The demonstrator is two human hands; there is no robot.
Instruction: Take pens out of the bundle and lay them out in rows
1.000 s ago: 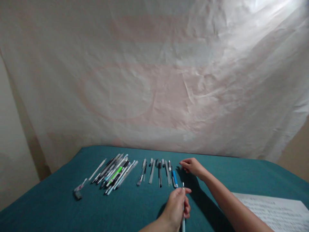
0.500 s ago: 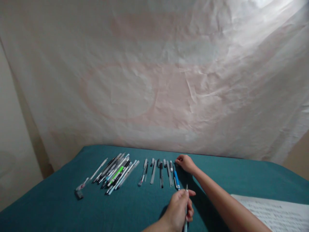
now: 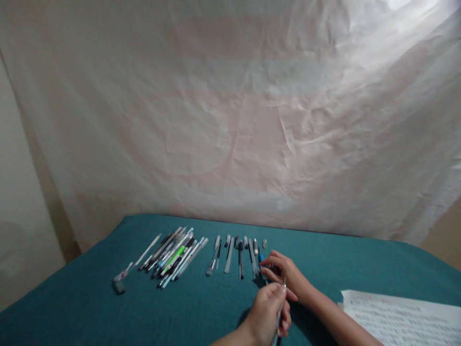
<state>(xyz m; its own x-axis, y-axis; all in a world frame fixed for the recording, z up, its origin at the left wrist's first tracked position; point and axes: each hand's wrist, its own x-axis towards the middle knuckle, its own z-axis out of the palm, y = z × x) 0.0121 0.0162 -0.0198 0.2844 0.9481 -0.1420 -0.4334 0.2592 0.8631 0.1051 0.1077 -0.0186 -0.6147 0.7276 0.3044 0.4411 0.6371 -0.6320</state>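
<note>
My left hand [image 3: 265,315] is low in the middle of the view, closed round a thin pale pen [image 3: 280,315] that points up and away. Just beyond it, my right hand [image 3: 286,275] has its fingers curled over the near end of a blue pen [image 3: 260,258], which lies at the right end of a spaced row of pens [image 3: 237,252] on the teal table [image 3: 187,312]. A small grey cap [image 3: 264,243] lies alone past the blue pen.
A tight pile of several pens [image 3: 173,257], one of them green, lies to the left of the row. A dark small piece [image 3: 118,287] sits at the far left. A printed sheet of paper [image 3: 399,317] lies at the right. A wrinkled white cloth [image 3: 230,120] hangs behind the table.
My right hand left the small cap at the far end of the row and drew back onto the blue pen. My left hand stayed put with its pen.
</note>
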